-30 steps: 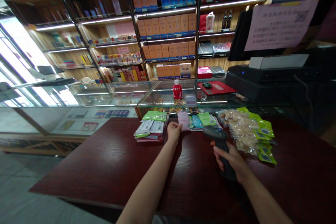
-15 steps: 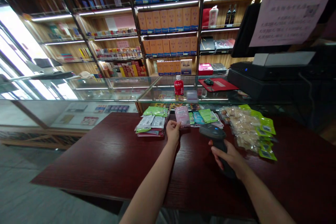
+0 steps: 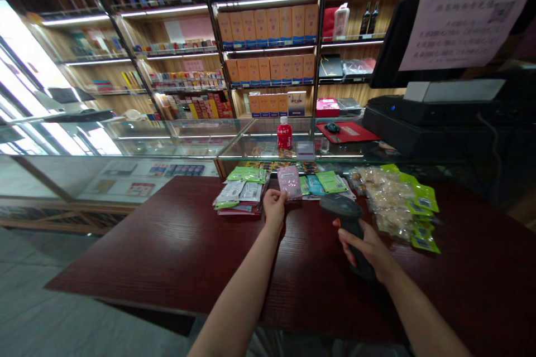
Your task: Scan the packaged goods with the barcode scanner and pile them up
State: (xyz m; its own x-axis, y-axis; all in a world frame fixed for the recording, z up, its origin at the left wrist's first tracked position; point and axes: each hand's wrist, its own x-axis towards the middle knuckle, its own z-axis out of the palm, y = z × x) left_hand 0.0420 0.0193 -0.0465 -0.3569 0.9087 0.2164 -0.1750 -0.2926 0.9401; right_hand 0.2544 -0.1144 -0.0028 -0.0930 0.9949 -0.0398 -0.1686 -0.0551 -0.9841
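My left hand (image 3: 274, 204) pinches the lower left corner of a pink packet (image 3: 290, 181) and holds it raised and tilted above the dark red table (image 3: 167, 245). My right hand (image 3: 365, 245) is wrapped round the handle of a black barcode scanner (image 3: 343, 209), whose head points toward the pink packet. Left of my left hand lies a stack of green and silver packets (image 3: 243, 192). Behind the pink packet lie blue and green packets (image 3: 324, 183).
A pile of clear snack bags with green labels (image 3: 397, 206) lies at the right of the table. Behind the table runs a glass counter (image 3: 188, 142) with a red bottle (image 3: 284, 134), a red mouse pad and a black register (image 3: 435, 117). Shelves of boxes fill the back wall.
My left hand has lifted the pink packet off the table and tilted it up. The scanner has stayed close to it, held the same way.
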